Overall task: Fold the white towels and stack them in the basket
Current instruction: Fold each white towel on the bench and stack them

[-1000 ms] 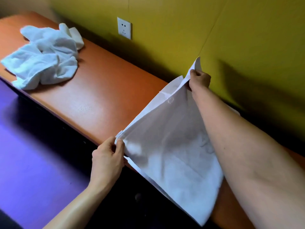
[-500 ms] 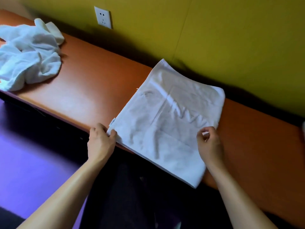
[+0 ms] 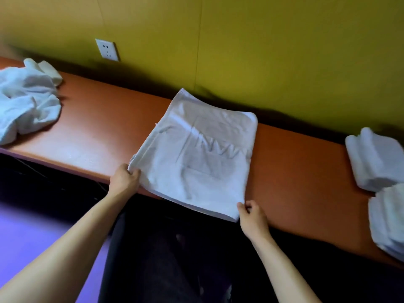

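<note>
A flat, half-folded white cotton towel (image 3: 196, 154) lies on the long orange-brown bench (image 3: 94, 127), its near edge overhanging. The left hand (image 3: 123, 179) pinches its near-left corner; the right hand (image 3: 251, 215) has a narrow grip pinching the near-right corner. A crumpled white towel heap (image 3: 26, 99) sits far left; folded white towels (image 3: 376, 158) lie right.

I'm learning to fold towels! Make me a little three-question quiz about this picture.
1. True or false: the left hand pinches a near corner of the flat towel.
2. Where do the folded towels lie? A) far right of the table B) under the wall socket C) on the floor
3. Fill in: the crumpled towels lie at the table's far ____.

Key: 1 true; 2 A; 3 left. The right hand pinches the other near corner.
</note>
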